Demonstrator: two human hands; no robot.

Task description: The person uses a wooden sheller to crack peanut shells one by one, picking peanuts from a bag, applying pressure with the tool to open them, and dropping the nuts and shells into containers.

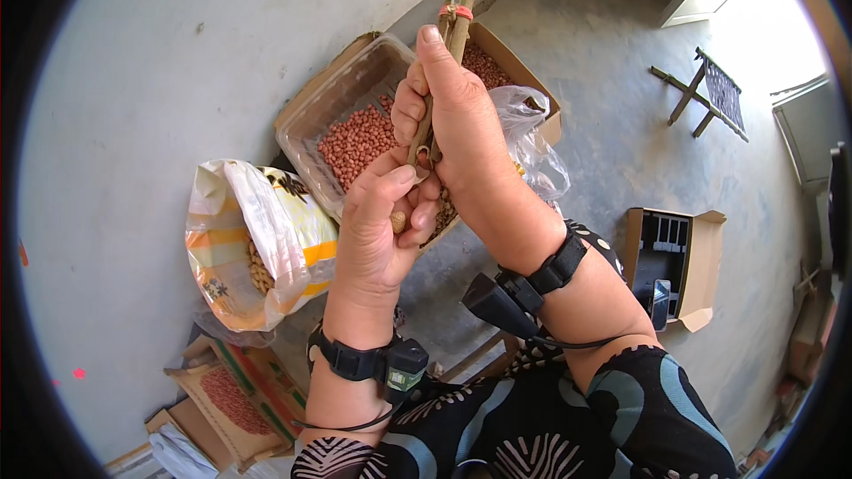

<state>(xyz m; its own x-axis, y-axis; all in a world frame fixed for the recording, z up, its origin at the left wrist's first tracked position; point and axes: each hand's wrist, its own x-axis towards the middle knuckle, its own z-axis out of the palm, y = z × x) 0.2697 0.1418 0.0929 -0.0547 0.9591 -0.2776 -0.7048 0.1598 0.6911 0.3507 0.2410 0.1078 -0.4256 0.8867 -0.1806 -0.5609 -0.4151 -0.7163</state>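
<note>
My right hand (452,103) is closed round a pair of wooden sticks (459,30) bound near the top with a red band. My left hand (389,206) is just below, its fingertips at the sticks' lower ends, holding a peanut in its shell at that spot. Another unshelled peanut (398,221) rests in its curled fingers. Behind the hands, a clear plastic tub (293,140) holds shelled red peanuts (359,140). A cardboard box (522,70) with more red kernels stands beyond the right hand.
A patterned plastic bag (219,246) of unshelled peanuts stands at the left against the wall. A clear plastic bag (532,140) lies by the box. Further off are a folding stool (712,93), an open carton (705,266) with a phone, and a printed sack (226,399).
</note>
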